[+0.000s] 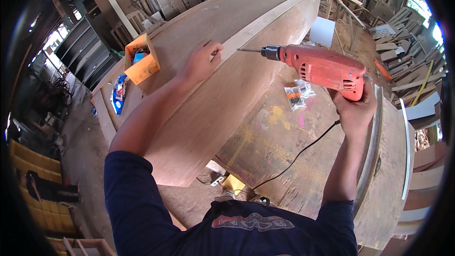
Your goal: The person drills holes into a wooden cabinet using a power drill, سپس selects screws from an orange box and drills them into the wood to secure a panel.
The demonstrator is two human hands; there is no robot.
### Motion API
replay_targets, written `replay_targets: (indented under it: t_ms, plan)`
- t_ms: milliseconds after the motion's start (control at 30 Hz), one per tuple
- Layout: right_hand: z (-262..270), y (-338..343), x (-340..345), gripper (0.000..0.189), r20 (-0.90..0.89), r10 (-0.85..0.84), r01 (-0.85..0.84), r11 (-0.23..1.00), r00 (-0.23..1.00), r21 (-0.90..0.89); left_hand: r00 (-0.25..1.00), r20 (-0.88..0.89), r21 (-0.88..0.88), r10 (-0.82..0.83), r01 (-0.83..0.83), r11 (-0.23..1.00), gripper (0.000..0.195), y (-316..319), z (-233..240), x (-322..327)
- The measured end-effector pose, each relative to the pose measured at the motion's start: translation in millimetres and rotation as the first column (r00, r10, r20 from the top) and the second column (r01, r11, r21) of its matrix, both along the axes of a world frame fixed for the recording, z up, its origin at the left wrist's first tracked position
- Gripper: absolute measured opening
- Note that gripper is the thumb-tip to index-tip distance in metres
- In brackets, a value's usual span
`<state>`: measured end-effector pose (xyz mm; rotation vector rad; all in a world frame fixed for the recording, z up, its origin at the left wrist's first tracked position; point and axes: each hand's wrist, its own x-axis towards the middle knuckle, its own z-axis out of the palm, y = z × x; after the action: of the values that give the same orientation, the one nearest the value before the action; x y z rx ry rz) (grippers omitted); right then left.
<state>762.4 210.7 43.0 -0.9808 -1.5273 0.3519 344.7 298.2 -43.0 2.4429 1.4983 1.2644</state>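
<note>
My right hand (355,108) grips the handle of a red corded power drill (320,64), held level above the worktable. The long drill bit (249,50) points left, its tip at the upper edge of a long wooden carcass (227,99). Whether the tip touches the wood cannot be told. My left hand (204,60) is over the pale edge strip (263,25) of the carcass, left of the bit tip, with its fingers curled. Anything pinched in those fingers is too small to make out. A black power cord (298,156) runs down from the drill.
On the carcass stand an orange box (144,73) with small items inside and a blue packet (118,94). Clear plastic packets (298,94) lie on the paint-stained worktable (270,138). A power socket (217,181) sits below. Timber offcuts (401,42) pile up right. A person (49,188) is at far left.
</note>
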Motion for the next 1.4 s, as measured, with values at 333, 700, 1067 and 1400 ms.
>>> replay_targets:
  t_ms: [333,700,1067,1400]
  plan:
    - [23.9,27.9,-1.4,0.029,0.074,-0.001,0.0,1.0,0.997,0.013,0.984,0.172,-0.128,0.051,-0.029,0.991,0.013,-6.6,12.1,17.7]
    - [49.6,32.5,-31.2,0.03,0.156,0.054,-0.045,0.997,0.986,-0.059,0.986,0.166,-0.248,0.004,0.037,0.968,0.019,-20.8,23.7,-12.5]
    - [9.4,-20.4,-60.5,0.031,0.064,-0.115,0.129,0.95,0.991,-0.283,0.961,-0.168,-0.304,0.218,-0.261,0.916,0.019,-39.6,10.5,-82.7]
    - [-55.5,-61.1,-27.7,0.038,-0.159,-0.187,0.118,0.923,0.97,-0.365,0.987,-0.122,-0.301,0.106,-0.139,0.944,0.014,-43.0,17.7,-79.4]
